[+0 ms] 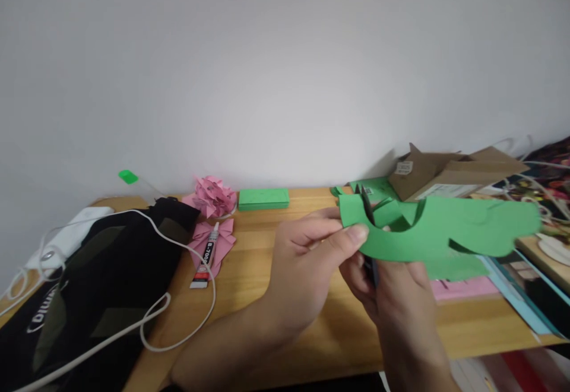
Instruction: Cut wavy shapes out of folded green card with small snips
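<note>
My left hand (307, 261) pinches the left end of a green paper sheet (472, 225), thumb on top. The sheet has a curved cut-out and a slit, and it stretches off to the right above the table. Below it, my right hand (396, 297) is closed around dark scissors (367, 205), whose blades stand up through the cut-out beside the paper's left strip. The paper hides the scissors' pivot, and my fingers cover most of the handles. Behind the sheet lie green paper pieces (374, 187).
On the wooden table (249, 249) are a pink paper flower (214, 196), a glue tube (205, 258) on pink petals, and a green paper stack (263, 198). A black bag (120, 285) and white cable (178, 347) lie left. A cardboard box (449, 169) stands at the back right.
</note>
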Demonstrator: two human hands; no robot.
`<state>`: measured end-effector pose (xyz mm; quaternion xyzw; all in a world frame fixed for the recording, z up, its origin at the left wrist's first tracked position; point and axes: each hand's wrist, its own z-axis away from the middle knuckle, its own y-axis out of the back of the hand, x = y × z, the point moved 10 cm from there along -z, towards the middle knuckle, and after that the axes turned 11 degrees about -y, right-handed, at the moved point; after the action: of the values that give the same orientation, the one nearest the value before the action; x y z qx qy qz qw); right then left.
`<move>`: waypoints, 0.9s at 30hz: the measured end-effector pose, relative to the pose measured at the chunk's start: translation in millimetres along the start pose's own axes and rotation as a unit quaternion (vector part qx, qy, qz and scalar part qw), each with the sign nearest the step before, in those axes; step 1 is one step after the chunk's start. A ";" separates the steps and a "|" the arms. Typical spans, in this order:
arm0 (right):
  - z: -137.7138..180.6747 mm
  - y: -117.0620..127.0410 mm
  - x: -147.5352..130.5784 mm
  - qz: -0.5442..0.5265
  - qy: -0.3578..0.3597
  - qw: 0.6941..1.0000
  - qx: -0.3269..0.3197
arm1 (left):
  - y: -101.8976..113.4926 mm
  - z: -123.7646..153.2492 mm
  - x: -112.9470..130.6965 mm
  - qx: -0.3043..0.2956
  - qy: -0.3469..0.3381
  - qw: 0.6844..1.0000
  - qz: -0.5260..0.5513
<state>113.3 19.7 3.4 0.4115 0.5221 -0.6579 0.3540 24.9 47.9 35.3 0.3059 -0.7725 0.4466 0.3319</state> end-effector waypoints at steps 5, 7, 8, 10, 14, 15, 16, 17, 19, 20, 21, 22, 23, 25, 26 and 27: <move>1.2 3.7 -0.9 -0.011 0.046 0.999 0.006 | -2.1 6.0 -11.5 -0.001 0.029 1.000 0.011; 1.4 8.1 3.5 -0.001 0.040 0.999 0.020 | -2.6 8.0 -16.4 0.004 0.043 0.999 0.023; 1.4 8.6 6.5 0.010 0.031 0.999 0.018 | -2.5 8.8 -19.0 0.008 0.052 0.998 0.030; 1.7 9.1 12.9 0.030 0.010 0.999 0.009 | -1.9 10.0 -24.1 0.017 0.067 0.997 0.043; 2.6 12.3 18.8 0.044 -0.004 0.999 0.003 | 0.0 11.4 -31.6 0.022 0.075 0.995 0.058; 2.5 12.6 20.1 0.044 -0.007 0.999 0.000 | 1.6 11.9 -32.7 0.025 0.073 0.995 0.056; 2.5 12.7 21.4 0.043 -0.010 0.999 -0.003 | 3.3 12.4 -33.0 0.029 0.067 0.996 0.052; 2.5 13.5 22.9 0.039 -0.015 0.999 -0.003 | 4.6 12.9 -33.0 0.032 0.060 0.997 0.048; 2.6 15.2 26.1 0.030 -0.023 0.999 -0.002 | 4.2 13.7 -33.0 0.031 0.049 0.997 0.046; 2.4 15.7 27.8 0.025 -0.026 0.999 -0.003 | 3.2 13.8 -33.8 0.028 0.046 0.997 0.048; 1.6 15.9 29.7 0.020 -0.030 0.999 -0.005 | 2.8 13.4 -35.5 0.027 0.047 0.997 0.048; 0.0 16.5 32.5 0.015 -0.036 0.999 -0.007 | 3.7 12.3 -37.7 0.029 0.047 0.997 0.047; -2.6 17.7 36.3 0.009 -0.045 0.999 -0.008 | 6.9 10.6 -40.6 0.036 0.047 0.997 0.045; -11.1 22.6 49.9 -0.012 -0.084 0.996 -0.007 | 22.6 6.6 -50.2 0.068 0.053 0.996 0.037; -16.1 26.5 60.2 -0.026 -0.116 0.993 -0.008 | 36.4 5.9 -57.7 0.098 0.065 0.992 0.034; -20.6 31.0 73.3 -0.042 -0.157 0.987 -0.011 | 54.4 7.5 -67.1 0.138 0.086 0.986 0.027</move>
<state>114.4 30.9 -78.0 0.2767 0.4839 -0.7227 0.4085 21.0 75.6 -46.8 0.2884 -0.6800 0.5826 0.3390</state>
